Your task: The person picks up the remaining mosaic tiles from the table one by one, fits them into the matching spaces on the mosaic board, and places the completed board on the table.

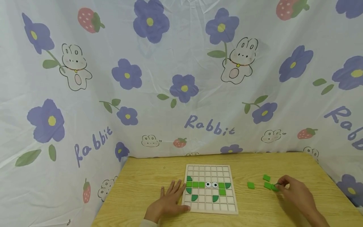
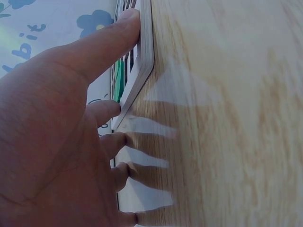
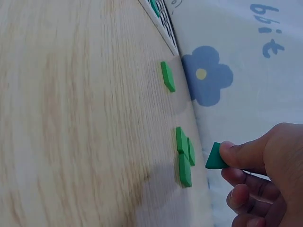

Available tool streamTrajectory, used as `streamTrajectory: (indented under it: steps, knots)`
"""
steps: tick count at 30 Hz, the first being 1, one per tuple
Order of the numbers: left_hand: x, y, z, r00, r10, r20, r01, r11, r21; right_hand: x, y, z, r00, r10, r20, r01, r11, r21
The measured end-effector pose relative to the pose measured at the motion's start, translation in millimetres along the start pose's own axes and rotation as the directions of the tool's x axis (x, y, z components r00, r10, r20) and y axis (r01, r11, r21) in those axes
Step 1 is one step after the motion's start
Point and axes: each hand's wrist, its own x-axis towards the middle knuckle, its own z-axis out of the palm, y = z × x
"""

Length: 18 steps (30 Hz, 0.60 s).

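My right hand [image 1: 297, 194] pinches a dark green quarter-round tile [image 3: 216, 157] between thumb and fingertips, above the table at the right. Close by lie several light green square tiles [image 1: 267, 185], and another square tile [image 1: 250, 185] sits nearer the board. The wooden grid board [image 1: 210, 206] lies flat in the middle. My left hand [image 1: 167, 201] rests at its left edge with fingers spread and the thumb over the lower left corner. On the board are light green squares [image 1: 195, 184], dark green quarter-round tiles [image 1: 194, 197] and two round eye tiles [image 1: 208, 185] side by side.
Everything stands on a light wood-grain table [image 1: 133, 179]. Behind and beside it hangs a white curtain [image 1: 158, 126] printed with purple flowers, rabbits and strawberries, meeting the table's back edge.
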Motion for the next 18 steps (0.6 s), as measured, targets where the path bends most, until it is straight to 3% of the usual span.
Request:
streamTrajectory:
  steps: [11,18]
  knots:
    - [0.3,-0.8,0.6,1.000,-0.007,0.002,0.007,1.000,-0.010,-3.2,-28,20,0.994,-0.095,-0.062,0.096,0.995,0.021]
    - [0.1,0.2,1.2,1.000,-0.009,-0.004,0.009,1.000,-0.011,0.1,-47,33,0.991,-0.125,-0.053,0.128,0.990,0.060]
